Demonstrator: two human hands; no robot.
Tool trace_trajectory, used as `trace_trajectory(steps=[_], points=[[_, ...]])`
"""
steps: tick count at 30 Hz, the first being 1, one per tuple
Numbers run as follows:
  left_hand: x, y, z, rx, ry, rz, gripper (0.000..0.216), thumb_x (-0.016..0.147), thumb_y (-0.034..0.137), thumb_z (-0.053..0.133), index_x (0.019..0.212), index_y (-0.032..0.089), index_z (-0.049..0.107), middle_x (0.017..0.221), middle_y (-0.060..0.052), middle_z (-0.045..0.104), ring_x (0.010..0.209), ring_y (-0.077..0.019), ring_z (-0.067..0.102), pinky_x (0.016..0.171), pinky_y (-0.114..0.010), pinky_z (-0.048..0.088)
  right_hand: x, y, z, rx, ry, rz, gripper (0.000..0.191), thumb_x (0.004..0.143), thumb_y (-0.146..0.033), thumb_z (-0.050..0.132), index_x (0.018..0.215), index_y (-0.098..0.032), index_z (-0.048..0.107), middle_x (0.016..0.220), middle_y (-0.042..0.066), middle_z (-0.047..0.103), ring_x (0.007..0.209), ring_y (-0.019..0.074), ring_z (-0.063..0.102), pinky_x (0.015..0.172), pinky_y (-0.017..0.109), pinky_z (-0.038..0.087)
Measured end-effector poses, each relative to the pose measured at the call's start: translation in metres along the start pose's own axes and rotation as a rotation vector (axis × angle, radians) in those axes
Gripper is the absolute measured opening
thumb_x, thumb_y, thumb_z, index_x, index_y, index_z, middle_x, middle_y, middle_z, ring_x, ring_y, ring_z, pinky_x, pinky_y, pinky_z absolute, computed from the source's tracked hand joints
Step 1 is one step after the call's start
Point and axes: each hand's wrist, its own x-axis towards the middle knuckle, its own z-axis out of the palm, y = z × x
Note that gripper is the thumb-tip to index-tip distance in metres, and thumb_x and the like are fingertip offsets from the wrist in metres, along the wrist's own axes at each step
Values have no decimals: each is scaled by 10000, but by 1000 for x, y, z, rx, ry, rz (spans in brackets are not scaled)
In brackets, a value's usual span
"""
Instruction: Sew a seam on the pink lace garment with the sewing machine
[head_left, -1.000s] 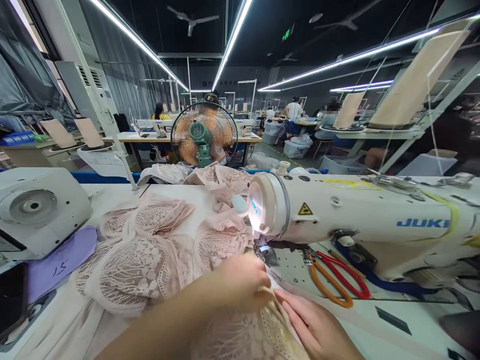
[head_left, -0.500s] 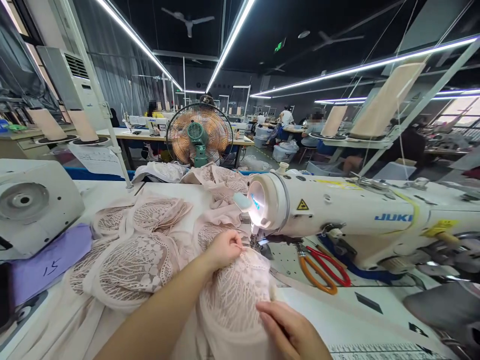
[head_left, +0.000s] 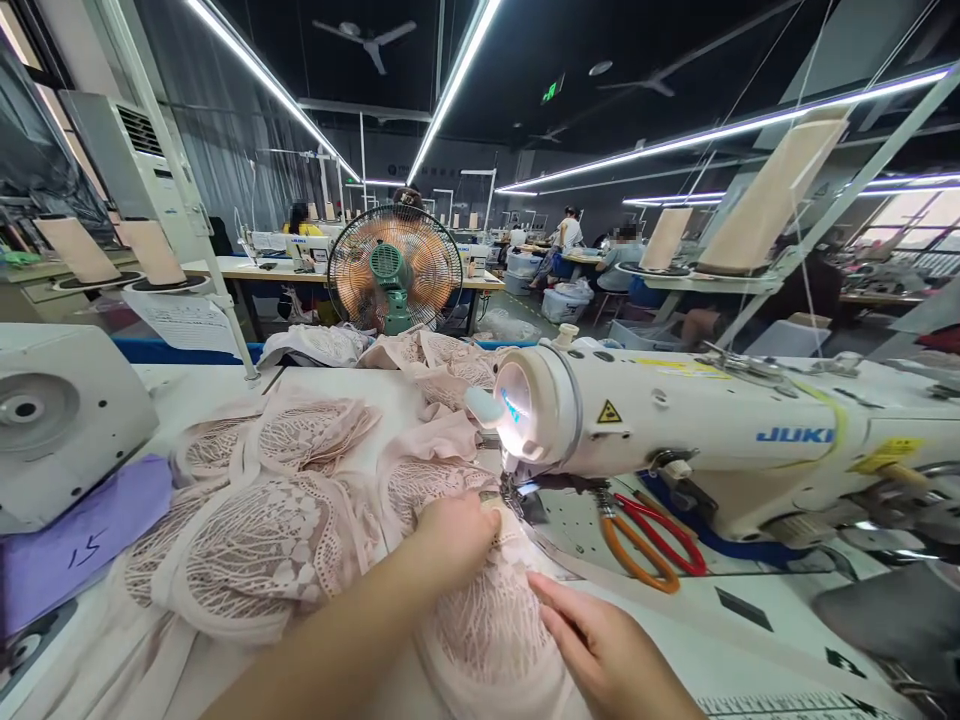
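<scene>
A pale pink lace bra (head_left: pixel 491 625) lies in front of the sewing machine (head_left: pixel 637 415), its upper tip close under the lit needle area. My left hand (head_left: pixel 459 535) is closed on the bra's upper edge, just left of the presser foot (head_left: pixel 513 492); its fingertips are partly hidden. Lower down, my right hand (head_left: pixel 604 640) pinches the right edge of the lace cup between thumb and fingers. A light narrow strip (head_left: pixel 675 605) runs rightward from near the needle across the table.
Several more lace bras (head_left: pixel 259 545) lie piled on the left. Orange-handled scissors (head_left: pixel 637 550) and a red-handled tool (head_left: pixel 667 535) rest beneath the machine arm. A purple paper (head_left: pixel 86 535) marked 15 lies far left. Behind the table stands a large fan (head_left: pixel 395 265).
My left hand has shifted slightly right and down. My right hand has moved up and right along the bra's edge, and the bra has shifted slightly right with them.
</scene>
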Motion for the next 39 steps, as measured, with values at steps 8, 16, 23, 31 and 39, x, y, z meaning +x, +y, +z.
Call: trace_trajectory(steps=[8, 16, 23, 31, 39], points=[[13, 9, 8, -41, 3, -47, 441, 716, 195, 565, 1157, 172, 545, 1018, -126, 592, 828, -311, 639, 657, -397, 524, 4, 11, -5, -51, 1, -26, 530, 891, -364, 266, 1269, -150, 569, 1197, 127, 645, 1093, 279, 598, 897, 384, 488], [16, 14, 6, -85, 31, -85, 417, 713, 182, 558, 1128, 151, 566, 1008, -132, 601, 845, -314, 637, 676, -407, 522, 8, 6, -11, -29, 21, -58, 526, 879, -348, 271, 1231, -133, 598, 1167, 142, 659, 1043, 286, 622, 863, 391, 499], [23, 10, 11, -91, 55, -115, 445, 713, 188, 550, 1158, 175, 568, 1004, -133, 600, 844, -308, 631, 667, -393, 509, 16, 1, -15, -54, 28, -56, 510, 882, -331, 264, 1192, -132, 617, 1081, 156, 687, 948, 293, 641, 794, 402, 502], [23, -8, 10, -80, 179, -154, 331, 759, 157, 479, 1043, 236, 629, 962, -89, 588, 827, -260, 622, 666, -338, 479, 29, -11, -18, -214, 26, 18, 453, 900, -278, 291, 1206, -145, 598, 1005, 124, 706, 910, 277, 650, 732, 347, 490], [22, -21, 5, -45, 252, -207, 266, 816, 186, 437, 991, 224, 635, 980, -91, 555, 828, -252, 598, 666, -346, 461, 23, -14, -24, -301, 48, 15, 422, 920, -268, 268, 1077, -151, 641, 850, 130, 675, 802, 300, 636, 655, 370, 441]])
